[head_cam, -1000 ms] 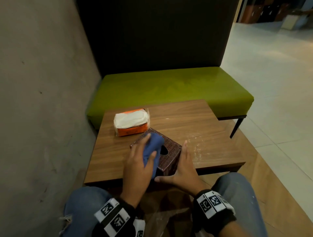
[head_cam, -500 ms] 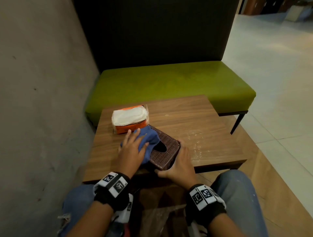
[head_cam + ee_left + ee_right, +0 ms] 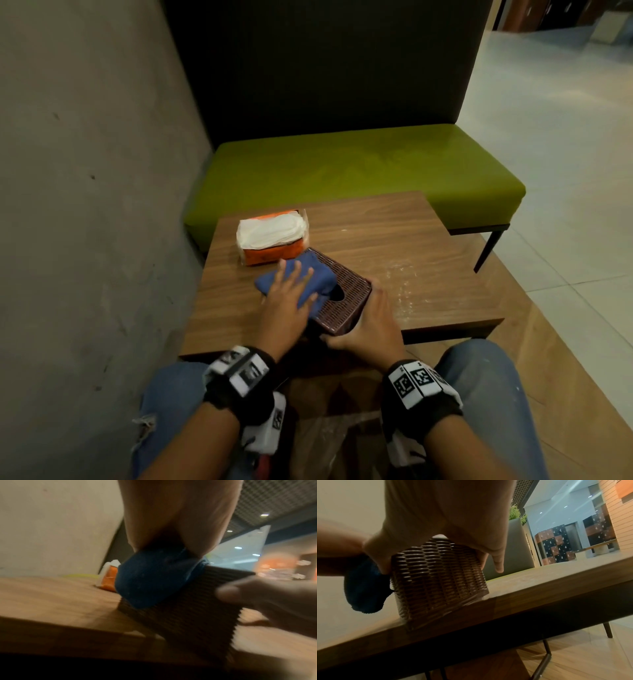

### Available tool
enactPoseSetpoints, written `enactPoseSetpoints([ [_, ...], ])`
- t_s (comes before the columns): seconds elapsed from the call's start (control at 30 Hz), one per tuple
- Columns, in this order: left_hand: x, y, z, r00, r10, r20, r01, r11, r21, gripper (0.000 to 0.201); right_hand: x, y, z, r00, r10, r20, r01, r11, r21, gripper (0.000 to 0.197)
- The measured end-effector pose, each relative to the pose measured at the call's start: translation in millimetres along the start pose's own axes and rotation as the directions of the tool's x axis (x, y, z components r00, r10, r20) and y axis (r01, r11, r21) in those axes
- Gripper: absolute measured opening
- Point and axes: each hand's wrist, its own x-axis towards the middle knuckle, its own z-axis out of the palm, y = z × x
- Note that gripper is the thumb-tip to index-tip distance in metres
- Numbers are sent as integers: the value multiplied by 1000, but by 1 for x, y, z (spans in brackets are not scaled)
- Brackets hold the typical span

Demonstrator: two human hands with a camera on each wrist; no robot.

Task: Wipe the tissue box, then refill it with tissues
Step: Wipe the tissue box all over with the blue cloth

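A dark brown woven tissue box (image 3: 347, 296) stands near the front edge of the wooden table (image 3: 428, 246), turned at an angle. A blue cloth (image 3: 317, 274) lies over the left part of its top and hangs over the left side. My left hand (image 3: 291, 284) presses flat on the cloth with fingers spread. My right hand (image 3: 371, 317) grips the box's near right corner, thumb on the near side and fingers on the right side. The left wrist view shows the cloth (image 3: 154, 582) bunched against the box (image 3: 188, 612). In the right wrist view the box (image 3: 440, 577) sits under my palm.
An orange pack of white tissues (image 3: 272, 238) lies just behind the box, close to the cloth. A green bench (image 3: 359, 171) stands behind the table, with a grey wall (image 3: 85, 205) on the left. White specks (image 3: 400, 277) mark the tabletop right of the box.
My left hand slid the blue cloth from the middle of the box top toward its far left edge, and its fingers flattened out. The right hand stayed on the box.
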Motion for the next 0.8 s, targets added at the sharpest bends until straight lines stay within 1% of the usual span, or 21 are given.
enactPoseSetpoints([
  [0.03,-10,8,6,996,90,24,-90,996,2,51,0,-1,-1,1000,4,22,-4,1000,-19,133],
  [0.1,-33,17,6,959,267,99,-262,963,-62,54,0,-2,-4,998,19,57,-18,1000,-14,135],
  [0.13,-35,11,2,939,325,117,-315,945,-92,54,-1,-3,-4,998,18,57,-17,1000,-13,134],
  [0.17,-30,-1,-2,931,351,101,-341,934,-104,52,-2,-2,-3,999,14,47,-13,1000,-22,134],
  [0.2,-22,-12,-8,943,329,50,-322,941,-107,50,-3,-2,-3,999,12,35,-11,999,-35,133],
  [0.27,-9,-24,-15,976,203,-79,-210,973,-90,45,-3,-4,-5,1000,12,29,-10,998,-68,133],
  [0.3,-8,-21,-13,980,164,-114,-174,981,-84,41,-2,-5,-6,999,12,34,-10,997,-82,133],
  [0.33,-12,-10,-9,979,166,-121,-178,979,-98,34,-2,-5,-6,999,18,42,-14,996,-93,132],
  [0.37,-20,5,-4,973,204,-106,-216,969,-119,29,-2,-5,-7,998,29,52,-24,995,-100,127],
  [0.4,-30,19,2,962,265,-71,-273,952,-138,23,-2,-5,-7,998,28,49,-23,994,-110,118],
  [0.43,-39,28,8,941,336,-37,-338,930,-144,18,-1,-3,-5,999,20,42,-15,992,-122,105],
  [0.47,-44,32,11,924,381,-10,-379,916,-133,15,-1,-2,-5,999,12,42,-6,990,-138,98],
  [0.5,-42,33,9,921,388,9,-385,917,-107,14,-1,-2,-5,998,19,58,-11,990,-141,101],
  [0.57,-26,21,5,944,330,-21,-330,944,2,15,0,-4,-5,993,49,107,-33,988,-150,124],
  [0.6,-17,12,2,961,269,-57,-266,962,54,17,0,-5,-6,993,59,104,-44,990,-136,130],
  [0.67,2,-8,-5,990,80,-114,-66,991,118,29,-2,-6,-8,998,40,45,-36,994,-101,133],
  [0.7,8,-14,-7,991,-16,-131,35,989,145,40,-3,-6,-8,999,26,35,-23,995,-101,133],
  [0.73,8,-13,-6,987,-81,-139,105,979,175,48,-3,-6,-9,999,24,39,-20,994,-111,133],
  [0.77,5,-7,-5,984,-105,-142,133,969,207,50,-1,-6,-8,998,29,48,-23,992,-126,132],
  [0.8,-2,2,1,988,-90,-124,116,969,218,47,0,-5,-8,998,25,58,-17,989,-145,132],
])
